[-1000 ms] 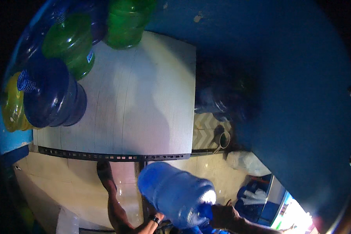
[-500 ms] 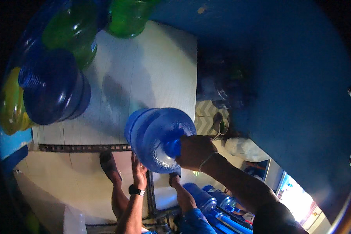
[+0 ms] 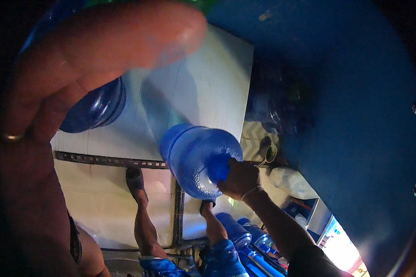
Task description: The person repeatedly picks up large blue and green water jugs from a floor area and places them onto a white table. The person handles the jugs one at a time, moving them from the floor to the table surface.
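Observation:
A translucent blue water jug (image 3: 189,161) leans tilted at the edge of a pale panelled platform (image 3: 171,92), its neck toward me. My right hand (image 3: 243,179) is closed around the blue neck and cap end, with a thin bracelet at the wrist. My left hand (image 3: 83,60) is raised very near the camera, large and blurred. Its fingers stretch to the right, nothing is seen in them, and a ring shows on one. Behind it, a darker blue jug (image 3: 99,108) on the platform is partly hidden.
A slotted dark rail (image 3: 111,159) runs along the platform's near edge. My feet and legs are below it. Several blue jugs (image 3: 233,228) lie at lower right. A blue wall (image 3: 356,115) rises on the right; a round-headed handled item (image 3: 269,152) sits beside it.
My left hand has left the underside of the jug and come up close to the camera at upper left. The right hand stays on the jug's neck. The view has shifted slightly.

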Action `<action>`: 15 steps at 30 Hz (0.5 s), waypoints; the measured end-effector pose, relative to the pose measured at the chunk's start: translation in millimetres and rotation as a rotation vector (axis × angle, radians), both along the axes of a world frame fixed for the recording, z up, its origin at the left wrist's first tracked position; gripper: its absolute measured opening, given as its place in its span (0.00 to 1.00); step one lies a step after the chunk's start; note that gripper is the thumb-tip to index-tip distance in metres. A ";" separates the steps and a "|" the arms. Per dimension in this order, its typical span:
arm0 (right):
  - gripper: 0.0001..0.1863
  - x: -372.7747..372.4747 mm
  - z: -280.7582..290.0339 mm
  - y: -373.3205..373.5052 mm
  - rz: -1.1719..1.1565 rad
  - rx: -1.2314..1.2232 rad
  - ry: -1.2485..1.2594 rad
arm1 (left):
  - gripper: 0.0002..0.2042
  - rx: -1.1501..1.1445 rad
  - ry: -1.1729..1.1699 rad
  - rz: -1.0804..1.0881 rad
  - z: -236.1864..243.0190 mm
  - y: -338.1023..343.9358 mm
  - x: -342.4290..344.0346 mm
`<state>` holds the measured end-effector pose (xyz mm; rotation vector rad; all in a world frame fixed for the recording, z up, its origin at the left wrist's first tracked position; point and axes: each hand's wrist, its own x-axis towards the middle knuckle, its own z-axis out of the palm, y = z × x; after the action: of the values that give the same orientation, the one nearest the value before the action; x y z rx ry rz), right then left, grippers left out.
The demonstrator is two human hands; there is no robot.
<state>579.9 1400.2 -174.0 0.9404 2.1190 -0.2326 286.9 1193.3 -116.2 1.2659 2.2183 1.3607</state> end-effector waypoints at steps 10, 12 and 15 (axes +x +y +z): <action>0.35 1.0 -10.6 3.8 -0.082 -0.047 0.001 | 0.39 -0.095 0.216 -0.163 32.2 33.7 -25.0; 0.36 1.7 -7.7 6.1 -0.078 -0.022 0.003 | 0.39 -0.084 0.241 -0.165 39.9 32.3 -28.0; 0.34 3.6 -13.6 5.0 -0.096 -0.025 0.061 | 0.40 -0.092 0.270 -0.183 43.4 44.8 -23.6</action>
<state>583.5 1405.2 -187.6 1.0339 2.1232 -0.3395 263.3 1238.0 -72.8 1.6559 2.2351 1.0615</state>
